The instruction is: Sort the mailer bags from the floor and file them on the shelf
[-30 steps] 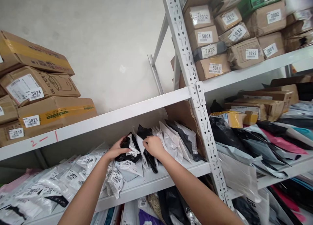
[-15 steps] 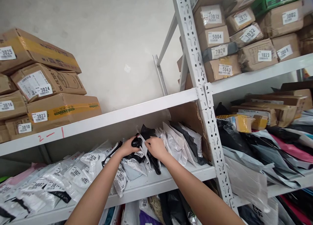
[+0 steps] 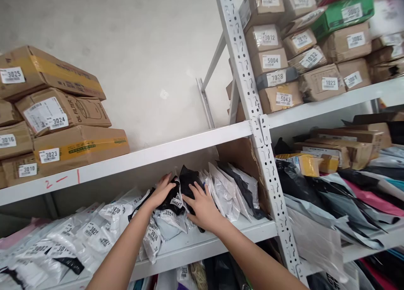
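My left hand (image 3: 160,193) reaches into the row of parcels on the middle shelf. Its fingers are stretched out against the left side of a black plastic parcel (image 3: 174,193) whose label ends in 047. My right hand (image 3: 204,208) lies with fingers spread over a black mailer bag (image 3: 189,175), covering much of its front. Below the left hand, a white parcel (image 3: 168,222) is labelled 3044, and another white parcel (image 3: 152,241) reads 3038. To the right of my right hand lean several white mailer bags (image 3: 227,193).
Labelled cardboard boxes (image 3: 82,149) are stacked on the upper left shelf. A perforated white post (image 3: 249,92) separates this rack from the right one, with boxes (image 3: 330,81) and bags (image 3: 334,189). A brown cardboard sheet (image 3: 238,151) borders the parcels. More bags line the lower shelf.
My right hand has loosened from the black mailer bag's edge and spread flat over it. My left fingers have straightened upward beside the black parcel. The view has shifted slightly right and up.
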{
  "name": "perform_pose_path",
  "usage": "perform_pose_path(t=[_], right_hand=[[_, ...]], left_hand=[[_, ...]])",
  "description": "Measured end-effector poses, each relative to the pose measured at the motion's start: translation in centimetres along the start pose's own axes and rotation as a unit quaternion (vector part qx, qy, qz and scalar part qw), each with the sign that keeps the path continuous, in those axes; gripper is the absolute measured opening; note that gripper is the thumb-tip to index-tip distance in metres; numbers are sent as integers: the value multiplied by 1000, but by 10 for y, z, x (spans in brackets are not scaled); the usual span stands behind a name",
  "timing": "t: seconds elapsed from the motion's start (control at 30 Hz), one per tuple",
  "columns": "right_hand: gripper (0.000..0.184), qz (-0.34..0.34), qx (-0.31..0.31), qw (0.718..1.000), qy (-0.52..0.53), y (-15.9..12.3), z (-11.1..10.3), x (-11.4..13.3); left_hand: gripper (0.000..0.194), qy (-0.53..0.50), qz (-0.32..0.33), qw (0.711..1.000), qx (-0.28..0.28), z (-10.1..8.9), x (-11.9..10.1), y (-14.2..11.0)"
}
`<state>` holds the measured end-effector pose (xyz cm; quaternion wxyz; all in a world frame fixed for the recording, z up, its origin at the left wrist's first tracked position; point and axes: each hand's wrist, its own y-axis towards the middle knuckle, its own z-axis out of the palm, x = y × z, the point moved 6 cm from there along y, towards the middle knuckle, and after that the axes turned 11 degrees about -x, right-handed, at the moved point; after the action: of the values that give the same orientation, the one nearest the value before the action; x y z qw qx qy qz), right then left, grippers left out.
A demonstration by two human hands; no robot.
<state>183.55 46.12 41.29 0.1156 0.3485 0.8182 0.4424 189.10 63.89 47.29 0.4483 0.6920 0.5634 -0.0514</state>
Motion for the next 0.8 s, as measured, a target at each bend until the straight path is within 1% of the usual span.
perform_pose_path(t=[0.03, 0.07, 0.1, 0.13, 0.17, 0.2, 0.23, 0.3, 0.33, 0.4, 0.47, 0.53, 0.57, 0.67, 0.73, 0.8], right_hand=[[46, 5, -79, 997, 7, -7, -6, -7], [38, 15, -166, 986, 10, -16, -13, -16], [35, 31, -244, 969, 11, -27, -19, -24], [34, 46, -302, 952, 11, -38, -21, -32], [34, 58, -330, 942, 12, -47, -19, -39], [39, 67, -328, 942, 11, -53, -14, -44], [48, 72, -305, 950, 8, -58, -6, -48], [71, 73, -236, 969, -8, -65, 14, -51], [80, 74, -210, 975, -19, -68, 22, -52], [91, 84, -186, 978, -32, -72, 32, -53], [96, 97, -183, 978, -31, -71, 33, -51], [96, 123, -192, 973, -18, -65, 30, -47], [94, 142, -202, 969, -8, -60, 27, -44], [86, 220, -245, 944, 10, -43, 23, -39], [72, 266, -268, 926, -11, -33, 27, -37], [55, 279, -269, 921, -49, -23, 33, -33]], left_hand=[[75, 16, 25, 999, -17, 1, -13, -4], [74, 36, 50, 998, -27, 3, -27, -9], [71, 61, 68, 995, -30, 7, -40, -15], [68, 93, 77, 992, -28, 12, -51, -21], [64, 136, 77, 987, -25, 16, -59, -28], [61, 186, 72, 980, -25, 20, -64, -33], [58, 234, 65, 970, -26, 24, -67, -37], [50, 299, 51, 953, -21, 31, -67, -43], [44, 309, 49, 950, -14, 34, -65, -45], [32, 298, 51, 953, -2, 40, -61, -46], [32, 290, 45, 956, -10, 41, -55, -45], [35, 295, 24, 955, -22, 37, -49, -43], [31, 296, 20, 955, -21, 36, -46, -42], [11, 265, 52, 963, 5, 32, -39, -38], [5, 227, 72, 971, 22, 28, -34, -33], [7, 195, 71, 977, 39, 25, -29, -30]])
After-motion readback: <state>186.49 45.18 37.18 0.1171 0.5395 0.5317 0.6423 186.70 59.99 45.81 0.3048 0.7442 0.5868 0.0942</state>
